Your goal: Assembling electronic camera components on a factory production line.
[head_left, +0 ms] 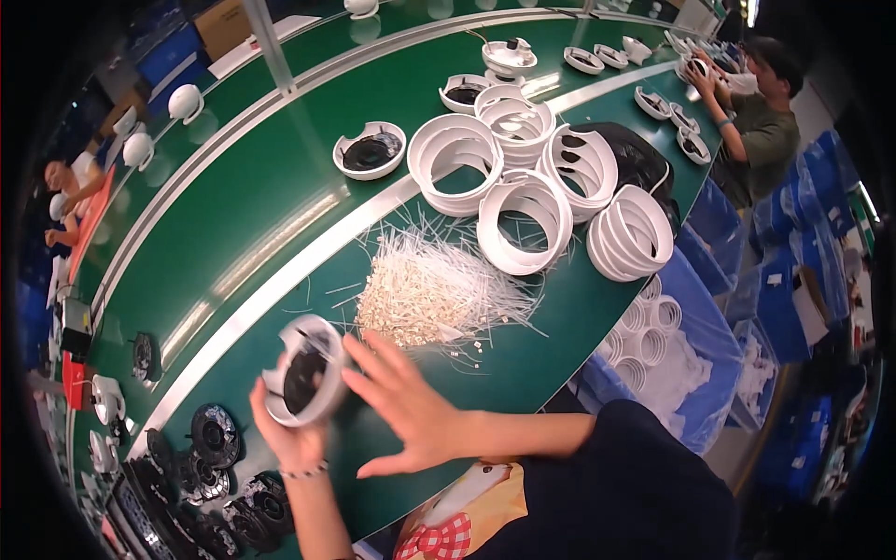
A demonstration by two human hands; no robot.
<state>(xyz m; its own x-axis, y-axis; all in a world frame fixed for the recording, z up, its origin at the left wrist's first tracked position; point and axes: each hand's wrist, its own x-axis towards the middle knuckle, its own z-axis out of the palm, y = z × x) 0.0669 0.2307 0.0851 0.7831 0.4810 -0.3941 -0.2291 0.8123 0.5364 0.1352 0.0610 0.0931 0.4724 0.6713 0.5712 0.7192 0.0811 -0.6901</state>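
Observation:
Over the near part of the green table (476, 369), my left hand (291, 441) is wrapped round a round white plastic housing (329, 408). The housing is tilted, has a notch in its rim and carries a black disc (304, 381) inside. Beside its right rim, my right hand (415, 415) has its fingers spread; the fingertips come close to the rim, and I cannot tell whether they touch it. Just beyond my hands lies a heap of thin white strips with small cream-coloured heads (411, 289), like cable ties.
Stacks of white rings (455, 173) stand behind the heap. Black discs (216, 436) lie at the near left. A similar housing (370, 151) rests farther off. A blue-lined bin (705, 392) of rings is at right. Other people (765, 121) work at the far right and left.

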